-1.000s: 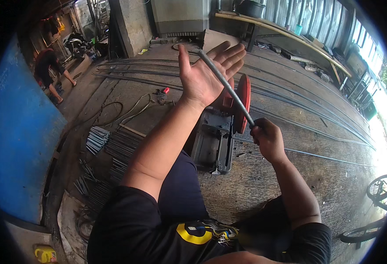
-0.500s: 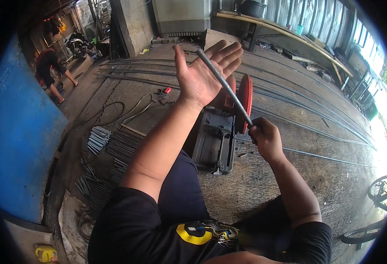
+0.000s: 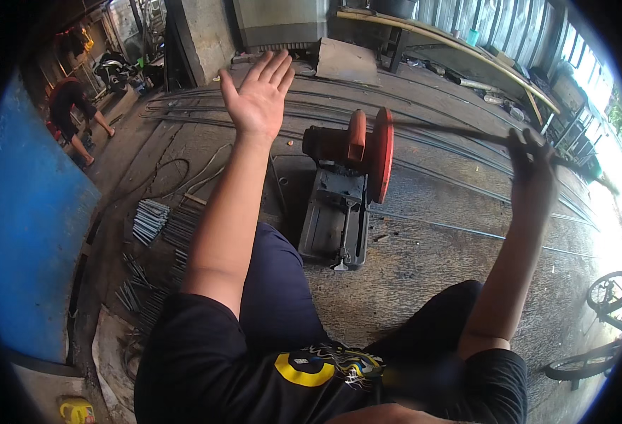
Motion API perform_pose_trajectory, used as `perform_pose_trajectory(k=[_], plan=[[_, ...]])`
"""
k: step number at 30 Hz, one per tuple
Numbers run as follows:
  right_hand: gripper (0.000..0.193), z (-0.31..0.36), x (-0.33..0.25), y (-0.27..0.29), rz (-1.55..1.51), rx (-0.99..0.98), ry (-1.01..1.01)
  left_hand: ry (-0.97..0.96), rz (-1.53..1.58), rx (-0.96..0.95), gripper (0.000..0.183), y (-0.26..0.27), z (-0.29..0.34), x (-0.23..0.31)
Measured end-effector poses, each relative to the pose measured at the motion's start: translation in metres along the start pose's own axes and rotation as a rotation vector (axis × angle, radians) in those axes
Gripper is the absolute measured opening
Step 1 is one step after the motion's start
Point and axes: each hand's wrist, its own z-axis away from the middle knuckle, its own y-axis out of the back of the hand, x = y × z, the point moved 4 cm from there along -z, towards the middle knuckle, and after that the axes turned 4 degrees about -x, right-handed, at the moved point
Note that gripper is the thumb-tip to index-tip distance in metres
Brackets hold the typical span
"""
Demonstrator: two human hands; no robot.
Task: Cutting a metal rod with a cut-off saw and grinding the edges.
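Right hand (image 3: 530,166), blurred, is clenched around a thin steel rod (image 3: 438,128) held level above the red chop saw (image 3: 350,184) on the floor, while the left hand (image 3: 258,95) hangs spread and empty, cut rods (image 3: 148,219) piled leftward.

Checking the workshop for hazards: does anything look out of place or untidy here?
Cut steel rods lie scattered loose across the floor left of the chop saw, some fanned out rather than stacked. The right hand holds a thin rod, blurred; the left hand is open and empty.
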Motion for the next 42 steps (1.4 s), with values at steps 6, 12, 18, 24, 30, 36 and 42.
perform_pose_trajectory(k=[6,12,18,24,30,36,42], plan=[[0.04,0.007,0.097,-0.03,-0.788,-0.097,-0.423,0.038,0.192,0.116,0.09,-0.016,0.006,-0.034],[0.05,0.02,0.088,-0.055,-0.953,0.025,-0.501,0.015,0.279,0.036,0.087,-0.065,0.007,-0.053],[0.048,0.024,0.082,-0.064,-0.901,-0.013,-0.483,-0.011,0.323,0.009,0.078,-0.095,0.006,-0.059],[0.048,0.02,0.094,-0.065,-0.935,-0.049,-0.458,-0.033,0.328,0.005,0.077,-0.105,0.005,-0.065],[0.048,0.017,0.095,-0.069,-0.991,0.007,-0.517,0.107,0.303,0.008,0.076,-0.096,0.011,-0.084],[0.039,0.047,0.099,-0.133,-0.993,-0.189,-0.481,0.239,-0.432,-0.156,0.024,-0.089,0.05,-0.085],[0.048,0.142,0.093,-0.272,-0.621,-0.835,-0.497,0.495,-0.578,0.508,0.047,0.004,0.09,0.031]])
